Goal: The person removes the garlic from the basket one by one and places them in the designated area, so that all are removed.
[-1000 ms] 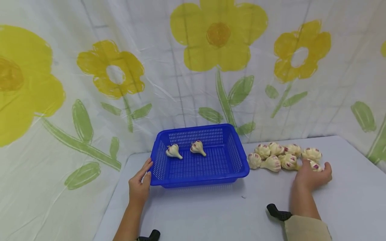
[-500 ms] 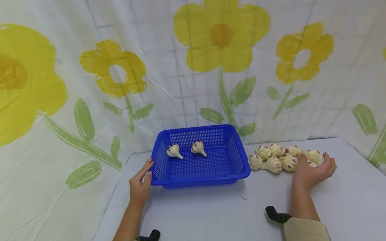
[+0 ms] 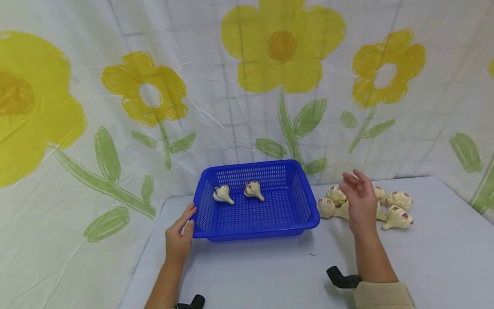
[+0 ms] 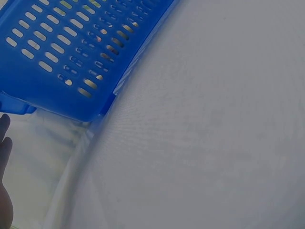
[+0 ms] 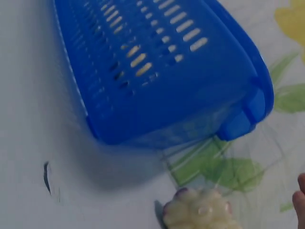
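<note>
A blue plastic basket with slotted sides holds two garlic bulbs: one bulb lies to the left, another bulb near the middle. My left hand touches the basket's left rim with extended fingers and thumb. My right hand is raised over a group of several garlic bulbs right of the basket, fingers loosely bent and nothing seen in them. It partly hides the group. Uncovered at the group's right end are a bulb and another bulb. In the right wrist view, one bulb shows below the basket.
A white cloth covers the table, with a small dark thread in front of the basket. Behind stands a white curtain printed with yellow flowers, close to the table's back edge.
My right hand has left the bulbs at the right end and moved left and up over the group. The right-end bulb now lies uncovered, stem toward the left. The left hand and basket stay put.
</note>
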`<action>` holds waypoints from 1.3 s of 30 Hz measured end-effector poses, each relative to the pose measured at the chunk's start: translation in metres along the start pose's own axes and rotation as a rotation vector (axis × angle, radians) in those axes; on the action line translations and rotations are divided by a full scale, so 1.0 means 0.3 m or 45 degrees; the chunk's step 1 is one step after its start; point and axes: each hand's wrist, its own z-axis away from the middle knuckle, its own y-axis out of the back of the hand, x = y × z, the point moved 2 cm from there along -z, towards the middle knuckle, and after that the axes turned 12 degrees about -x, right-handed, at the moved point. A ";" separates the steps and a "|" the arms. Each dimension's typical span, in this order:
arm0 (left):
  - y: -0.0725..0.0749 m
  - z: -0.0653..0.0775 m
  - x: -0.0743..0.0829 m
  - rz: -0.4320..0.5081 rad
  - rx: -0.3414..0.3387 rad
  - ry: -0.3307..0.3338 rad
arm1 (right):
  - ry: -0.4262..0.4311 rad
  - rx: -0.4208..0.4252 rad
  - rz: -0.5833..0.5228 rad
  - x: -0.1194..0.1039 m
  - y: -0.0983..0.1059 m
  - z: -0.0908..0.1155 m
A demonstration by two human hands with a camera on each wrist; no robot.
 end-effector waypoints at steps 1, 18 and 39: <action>0.002 0.000 0.001 0.011 -0.001 -0.006 | 0.028 -0.090 -0.043 -0.003 -0.020 0.006; 0.015 0.000 0.019 0.058 0.062 -0.087 | -0.054 -0.717 0.437 0.029 -0.232 0.061; 0.025 -0.018 0.141 0.045 0.030 -0.067 | -0.204 -0.830 1.023 0.066 -0.494 -0.005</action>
